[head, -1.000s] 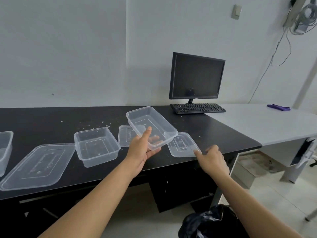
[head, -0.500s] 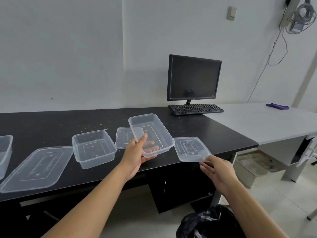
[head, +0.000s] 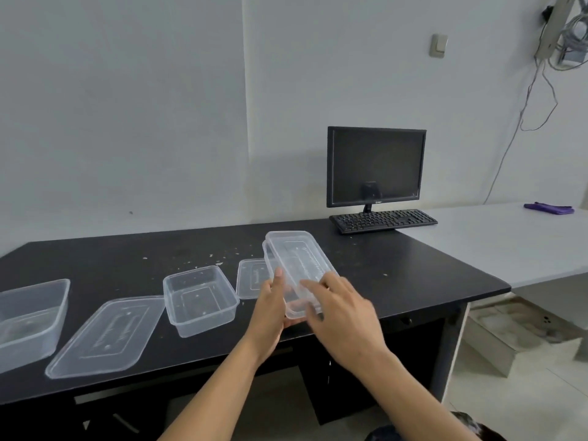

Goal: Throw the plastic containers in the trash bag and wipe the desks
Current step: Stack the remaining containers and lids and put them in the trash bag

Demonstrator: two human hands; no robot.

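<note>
My left hand (head: pixel 270 305) grips a clear plastic container (head: pixel 288 268) by its near end, held above the black desk (head: pixel 111 259). My right hand (head: pixel 342 308) holds a clear lid (head: pixel 302 254) against the top of that container. On the desk lie another clear container (head: pixel 200 299), a small lid (head: pixel 253 278) behind my left hand, a large lid (head: pixel 108 335) and a further container (head: pixel 28 319) at the left edge. The black trash bag (head: pixel 471 423) shows at the bottom right on the floor.
A monitor (head: pixel 377 167) and keyboard (head: pixel 383 220) stand at the desk's back right. Crumbs are scattered over the black top. A white desk (head: pixel 496 240) adjoins on the right with a purple cloth (head: pixel 549 208) on it. Cables hang on the wall at the upper right.
My right hand picked the lid up from the desk's front right and brought it left onto the container in my left hand. The view tilted up slightly.
</note>
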